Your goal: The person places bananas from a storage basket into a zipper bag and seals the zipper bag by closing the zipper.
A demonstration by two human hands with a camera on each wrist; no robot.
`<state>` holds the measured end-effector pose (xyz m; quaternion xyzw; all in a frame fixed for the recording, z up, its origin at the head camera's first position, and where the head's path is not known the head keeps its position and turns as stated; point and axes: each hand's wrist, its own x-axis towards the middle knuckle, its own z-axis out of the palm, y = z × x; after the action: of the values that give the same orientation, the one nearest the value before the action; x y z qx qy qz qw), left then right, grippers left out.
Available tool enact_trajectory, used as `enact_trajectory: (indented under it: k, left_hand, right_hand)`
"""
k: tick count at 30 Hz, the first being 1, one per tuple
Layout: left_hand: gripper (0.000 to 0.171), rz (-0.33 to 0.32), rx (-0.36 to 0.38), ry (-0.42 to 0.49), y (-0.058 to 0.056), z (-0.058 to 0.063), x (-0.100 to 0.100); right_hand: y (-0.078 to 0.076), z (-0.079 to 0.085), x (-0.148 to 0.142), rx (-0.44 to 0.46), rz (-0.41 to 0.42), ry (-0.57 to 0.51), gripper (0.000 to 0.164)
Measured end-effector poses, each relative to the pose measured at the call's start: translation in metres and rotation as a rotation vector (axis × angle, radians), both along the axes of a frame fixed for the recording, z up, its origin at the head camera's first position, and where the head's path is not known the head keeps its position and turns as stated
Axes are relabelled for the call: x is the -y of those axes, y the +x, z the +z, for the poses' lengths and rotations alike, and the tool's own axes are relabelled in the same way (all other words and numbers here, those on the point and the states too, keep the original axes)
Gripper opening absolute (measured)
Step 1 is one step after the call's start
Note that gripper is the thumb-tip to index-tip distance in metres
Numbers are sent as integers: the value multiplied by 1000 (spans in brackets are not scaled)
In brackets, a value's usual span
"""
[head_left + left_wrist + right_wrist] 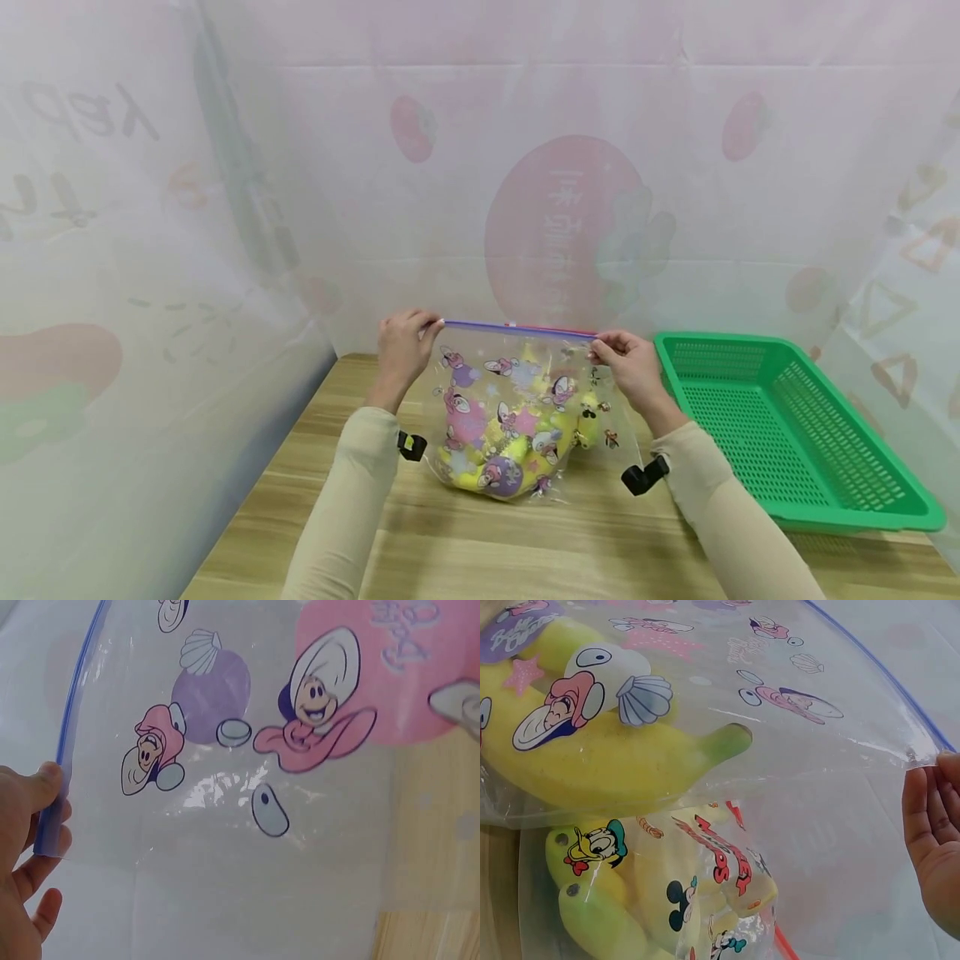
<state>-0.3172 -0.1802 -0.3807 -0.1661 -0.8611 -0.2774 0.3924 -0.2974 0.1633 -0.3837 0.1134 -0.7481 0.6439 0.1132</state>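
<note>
A clear zip bag point(495, 400) with pink and purple cartoon prints stands upright on the table, its blue zip strip point(517, 329) stretched between both hands. My left hand point(402, 354) pinches the strip's left end; in the left wrist view, thumb and fingers hold it near the corner. At the opposite end, my right hand point(633, 367) pinches the top corner. Yellow bananas point(615, 765) with a green tip lie inside, low in the bag. Behind it, a second clear bag point(705, 900) with a red zip and cartoon prints contains yellow-green fruit, partly hidden.
To the right, a green plastic basket point(780, 446) with slotted walls sits on the wooden table point(465, 550). Pale printed sheets point(450, 208) hang at the back and on both sides.
</note>
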Motion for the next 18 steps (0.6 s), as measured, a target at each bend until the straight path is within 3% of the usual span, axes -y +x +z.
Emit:
enact_trajectory:
  k: [12,18]
  left_hand:
    - [17,91,2,49,-3,3,15]
    - [18,130,-39,81,-3,8,18]
  right_hand:
    - [1,1,14,22,-7,-22,27]
    - [2,2,20,29,-9,-13,24]
